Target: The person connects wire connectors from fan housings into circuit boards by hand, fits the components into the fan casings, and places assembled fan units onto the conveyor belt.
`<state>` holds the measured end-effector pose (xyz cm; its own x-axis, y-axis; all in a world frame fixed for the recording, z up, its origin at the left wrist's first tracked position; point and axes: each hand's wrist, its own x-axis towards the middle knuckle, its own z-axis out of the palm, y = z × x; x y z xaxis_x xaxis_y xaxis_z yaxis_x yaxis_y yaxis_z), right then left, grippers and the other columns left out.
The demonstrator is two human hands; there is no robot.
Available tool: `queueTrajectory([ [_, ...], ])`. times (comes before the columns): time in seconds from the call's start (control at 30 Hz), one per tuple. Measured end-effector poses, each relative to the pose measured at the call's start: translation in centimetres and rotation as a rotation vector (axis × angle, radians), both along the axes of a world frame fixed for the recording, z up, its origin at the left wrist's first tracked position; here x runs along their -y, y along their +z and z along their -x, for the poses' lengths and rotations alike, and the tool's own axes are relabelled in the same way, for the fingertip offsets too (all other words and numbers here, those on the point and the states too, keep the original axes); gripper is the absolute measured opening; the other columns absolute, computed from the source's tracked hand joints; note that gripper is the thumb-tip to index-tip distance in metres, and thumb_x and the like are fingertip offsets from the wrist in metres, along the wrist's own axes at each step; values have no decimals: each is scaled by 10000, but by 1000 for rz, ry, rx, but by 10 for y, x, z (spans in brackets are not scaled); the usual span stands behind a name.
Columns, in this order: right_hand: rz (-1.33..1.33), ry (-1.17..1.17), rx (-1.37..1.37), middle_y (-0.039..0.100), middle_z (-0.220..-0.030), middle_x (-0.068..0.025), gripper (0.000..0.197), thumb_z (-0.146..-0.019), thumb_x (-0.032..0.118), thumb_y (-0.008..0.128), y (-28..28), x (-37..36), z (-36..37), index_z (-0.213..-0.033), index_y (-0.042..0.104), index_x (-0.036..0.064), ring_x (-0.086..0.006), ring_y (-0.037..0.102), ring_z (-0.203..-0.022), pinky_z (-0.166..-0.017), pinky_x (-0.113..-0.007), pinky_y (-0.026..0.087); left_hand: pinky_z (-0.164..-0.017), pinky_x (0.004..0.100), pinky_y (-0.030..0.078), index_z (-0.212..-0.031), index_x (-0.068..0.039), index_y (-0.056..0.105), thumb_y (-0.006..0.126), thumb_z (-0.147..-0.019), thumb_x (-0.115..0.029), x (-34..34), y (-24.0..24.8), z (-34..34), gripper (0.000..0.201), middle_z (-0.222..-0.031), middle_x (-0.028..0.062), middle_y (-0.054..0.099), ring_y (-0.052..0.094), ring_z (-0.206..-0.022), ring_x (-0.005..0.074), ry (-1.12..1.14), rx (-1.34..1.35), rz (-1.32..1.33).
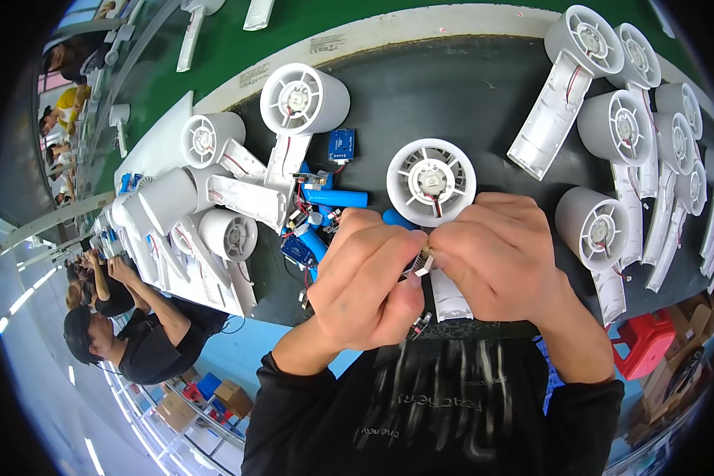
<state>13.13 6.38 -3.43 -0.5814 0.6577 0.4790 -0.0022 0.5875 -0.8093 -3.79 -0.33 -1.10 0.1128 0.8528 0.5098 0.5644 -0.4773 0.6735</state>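
Just below a round white fan housing (431,143), my two hands come together with their fingertips almost touching. Pinched in my left hand (365,278) is a small circuit board (414,265) with a white connector at its edge. Thumb and finger of my right hand (496,254) close at that connector; what they grip is mostly covered. Red and dark wires show at the centre of the fan housing. Its white handle shell (451,301) sticks out beneath my hands. The end of a blue battery cell (395,216) shows between my left hand and the housing.
Left of my hands lie blue battery cells (337,197) with wired boards, and a blue module (342,146). White fan housings (305,99) crowd the left; several more (595,228) line the right. A green belt (238,40) runs behind the rim. Co-workers (147,341) sit at left.
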Motion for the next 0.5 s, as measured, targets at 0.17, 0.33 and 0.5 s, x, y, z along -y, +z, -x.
queueTrajectory([
  [0.17, -28, -25, -17, 593, -653, -80, 147, -707, 58, 717, 3, -7, -1, -811, 618, 27, -250, 551, -505, -488, -328, 440, -584, 377, 434, -939, 97, 619, 588, -639, 41, -3, -3, -2, 307, -831, 169, 611, 521, -630, 279, 15, 49, -21],
  [0.33, 425, -222, 342, 616, -630, -129, 203, -791, 142, 721, 38, 2, -7, -784, 594, -17, -288, 585, -502, -485, -362, 458, -658, 338, 471, -944, 66, 625, 572, -704, 78, 0, -4, -4, 246, -855, 157, 644, 576, -693, 271, 134, 214, 23],
  [0.5, 294, -193, 586, 617, -627, -199, 233, -811, 165, 660, 31, 16, -1, -753, 554, -34, -329, 646, -577, -546, -427, 484, -761, 273, 481, -1044, 82, 599, 510, -831, 67, 7, 9, -6, 232, -950, 132, 647, 606, -851, 168, 164, 365, 369],
])
